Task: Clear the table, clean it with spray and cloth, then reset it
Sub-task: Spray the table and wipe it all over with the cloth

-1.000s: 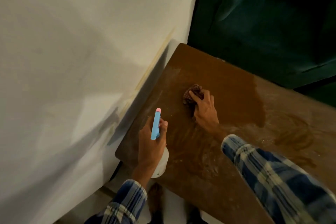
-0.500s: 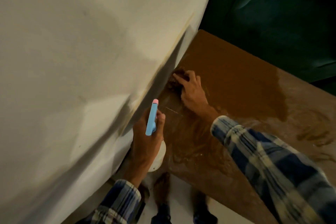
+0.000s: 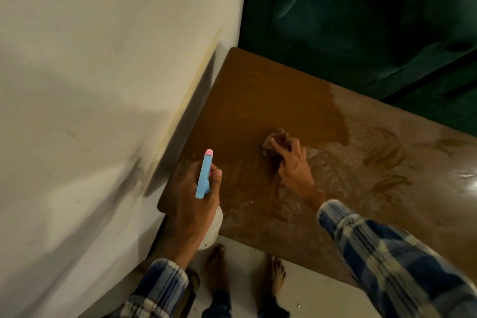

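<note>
A brown wooden table (image 3: 271,90) fills the middle of the view, its near and right part wet with smeared streaks. My right hand (image 3: 294,162) presses a crumpled brown cloth (image 3: 275,141) onto the tabletop near its centre, fingers curled over it. My left hand (image 3: 196,201) grips a spray bottle (image 3: 205,175) with a blue trigger head and pink tip over the table's near left corner. The bottle's white body shows below my palm.
A white wall (image 3: 103,85) stands close along the table's left edge. A dark green sofa (image 3: 361,20) sits behind the table. My bare feet (image 3: 216,268) stand on the pale floor (image 3: 309,292) at the near edge.
My right hand has slid the cloth away from the wall-side edge back toward the table's centre. My left hand holds the spray bottle in about the same place.
</note>
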### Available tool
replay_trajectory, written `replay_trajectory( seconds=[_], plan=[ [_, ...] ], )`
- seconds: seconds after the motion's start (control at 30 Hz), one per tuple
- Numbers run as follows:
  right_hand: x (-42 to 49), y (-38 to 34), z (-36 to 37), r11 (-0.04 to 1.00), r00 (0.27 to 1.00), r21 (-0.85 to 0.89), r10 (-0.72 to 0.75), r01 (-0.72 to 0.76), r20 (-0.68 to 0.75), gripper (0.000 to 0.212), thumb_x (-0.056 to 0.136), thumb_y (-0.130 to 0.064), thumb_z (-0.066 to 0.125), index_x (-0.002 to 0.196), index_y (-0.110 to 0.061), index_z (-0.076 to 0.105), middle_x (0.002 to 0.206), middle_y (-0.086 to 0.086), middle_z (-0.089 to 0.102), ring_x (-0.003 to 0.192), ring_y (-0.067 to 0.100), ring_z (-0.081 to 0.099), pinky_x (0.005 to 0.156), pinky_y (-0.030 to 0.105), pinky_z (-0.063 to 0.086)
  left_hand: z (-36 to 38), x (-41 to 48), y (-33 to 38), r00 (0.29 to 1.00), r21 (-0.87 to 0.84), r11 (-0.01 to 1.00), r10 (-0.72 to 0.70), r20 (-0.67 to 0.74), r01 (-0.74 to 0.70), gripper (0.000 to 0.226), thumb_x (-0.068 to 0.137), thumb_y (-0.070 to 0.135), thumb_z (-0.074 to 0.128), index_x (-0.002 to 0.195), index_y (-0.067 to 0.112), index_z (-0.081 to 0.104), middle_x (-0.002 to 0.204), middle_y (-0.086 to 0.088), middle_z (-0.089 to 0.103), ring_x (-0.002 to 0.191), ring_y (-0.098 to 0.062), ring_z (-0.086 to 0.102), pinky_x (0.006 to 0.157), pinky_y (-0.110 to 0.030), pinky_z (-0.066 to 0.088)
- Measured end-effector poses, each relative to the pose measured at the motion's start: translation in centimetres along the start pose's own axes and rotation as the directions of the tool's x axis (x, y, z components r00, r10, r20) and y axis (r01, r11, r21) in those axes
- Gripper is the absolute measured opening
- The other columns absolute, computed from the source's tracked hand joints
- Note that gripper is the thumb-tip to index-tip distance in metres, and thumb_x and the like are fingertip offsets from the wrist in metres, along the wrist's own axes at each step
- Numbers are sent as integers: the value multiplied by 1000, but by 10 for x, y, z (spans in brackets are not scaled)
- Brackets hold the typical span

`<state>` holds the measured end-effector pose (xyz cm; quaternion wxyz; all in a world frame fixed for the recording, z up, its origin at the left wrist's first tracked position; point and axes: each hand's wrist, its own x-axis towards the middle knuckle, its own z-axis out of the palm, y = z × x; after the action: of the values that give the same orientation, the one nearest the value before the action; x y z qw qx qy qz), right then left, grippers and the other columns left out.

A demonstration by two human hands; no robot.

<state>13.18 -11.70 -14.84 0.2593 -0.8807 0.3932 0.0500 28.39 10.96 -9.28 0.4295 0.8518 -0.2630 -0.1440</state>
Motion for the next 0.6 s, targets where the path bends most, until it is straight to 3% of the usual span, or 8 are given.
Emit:
replay_trajectory(
  seconds=[0.07,0.13,0.2,0.33,0.5,0.6],
  plan=[
    [-31,29,2,998,998,10,-56,56,5,72,91,-1,45,152,-39,40,152,8,28,133,40,33,109,55,39,15,-12,25,998,-108,994,4,62,2,16,93,37,67,89,38,51,68,10,58,57,-10,62,54,-19,54],
    [-49,60,0,974,972,106,212,-202,-97,69,93,-2,45,151,-39,42,156,11,25,138,45,29,111,58,35,30,-25,44,990,-216,976,-8,140,38,21,94,20,66,90,36,54,68,7,59,56,-11,62,52,-18,54],
    [-64,86,-10,899,900,210,415,-384,-134,62,97,-4,45,152,-32,44,156,13,23,137,48,25,110,58,33,45,-40,59,975,-249,966,-5,224,62,14,96,20,63,94,33,57,70,2,61,54,-12,60,51,-22,54],
    [-87,109,-18,929,935,206,335,-306,-121,60,96,-2,45,151,-26,46,145,12,31,128,43,32,104,58,38,74,-80,69,952,-189,968,-109,286,167,7,96,28,62,91,30,57,66,1,59,50,-10,57,49,-26,54],
    [-89,86,-24,887,908,285,405,-362,-109,59,98,-3,43,152,-26,44,154,14,22,138,43,24,107,54,36,69,-110,62,936,-132,951,-240,257,280,14,92,30,66,86,32,54,68,1,60,54,-16,61,59,-44,62],
    [-80,59,-21,867,895,326,431,-377,-112,58,99,-4,44,153,-25,42,159,15,16,142,43,21,109,53,36,51,-117,59,954,-108,953,-266,140,282,25,92,24,68,81,33,47,66,7,55,55,-11,61,62,-35,63]
  ],
)
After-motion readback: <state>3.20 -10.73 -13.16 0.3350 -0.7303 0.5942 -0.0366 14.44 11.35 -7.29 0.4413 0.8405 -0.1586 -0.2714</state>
